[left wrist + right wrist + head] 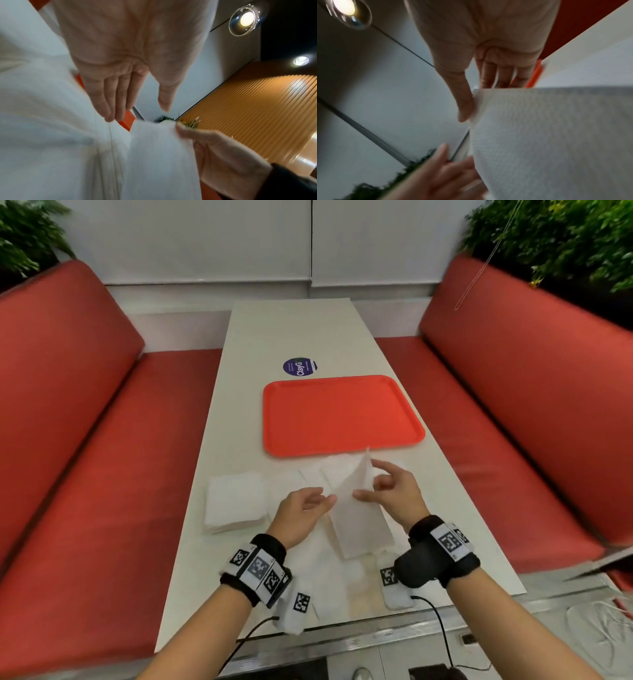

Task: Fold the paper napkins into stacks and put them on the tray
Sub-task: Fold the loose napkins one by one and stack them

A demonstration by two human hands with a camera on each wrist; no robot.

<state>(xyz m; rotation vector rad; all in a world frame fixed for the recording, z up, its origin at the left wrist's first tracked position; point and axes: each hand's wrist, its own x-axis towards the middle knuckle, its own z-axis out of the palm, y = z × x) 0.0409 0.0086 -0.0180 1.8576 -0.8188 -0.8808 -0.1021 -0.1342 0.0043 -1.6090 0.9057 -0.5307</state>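
One raised napkin stands lifted off the table, near its front edge, at about 6 o'clock from the tray. Its upper corner points toward the tray's near rim; whether it touches that rim cannot be told. The right hand grasps this sheet, thumb pressed against one face and fingers behind it, as the right wrist view confirms. The left hand is released, fingers straight and together, their tips at the sheet's left edge.

Count of napkin groups: one held sheet; one squared stack of napkins at 9 o'clock from the hands, near the table's left edge; several loose napkins lying flat beneath and beyond the hands, too overlapped and pale to count.

One tray, orange, with nothing on it, lies at 12 o'clock from the hands, its right rim close to the table's right edge. One round sticker sits at 11 o'clock of the tray. Open tabletop runs beyond the sticker to the far edge.

Two red benches flank the table, one at 9 and one at 3 o'clock.
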